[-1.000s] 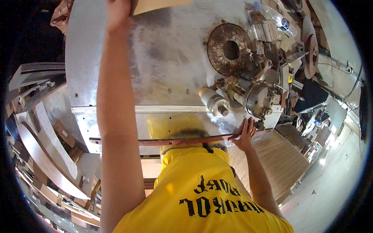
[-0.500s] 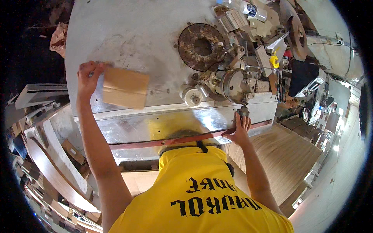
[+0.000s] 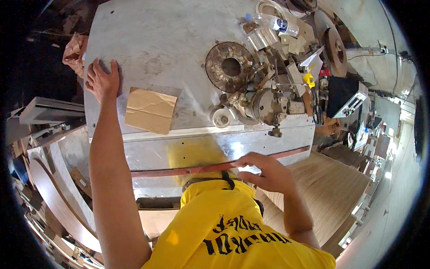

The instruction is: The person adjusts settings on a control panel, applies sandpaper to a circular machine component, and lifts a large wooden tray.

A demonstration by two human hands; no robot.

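My left hand rests on the grey metal machine table near its left edge, fingers spread and holding nothing. To the right of it lies a flat square of brown cardboard, creased across, apart from my fingers. My right hand is over the table's front edge, fingers bent and thumb apart, with no object visible in it. Its fingertips are at the red strip along that edge; whether they touch it I cannot tell. Beyond this hand stands a round metal machine head with a small knob below it.
A rusty round plate with a central hole sits in the table. At the far right are a plastic bottle, wood offcuts and a yellow tape measure. Wood-grain panels stand at the right, more boards at the left.
My left hand has gone from closed beside the cardboard's corner to spread on the table. My right hand has left the knob and moved left and nearer to me.
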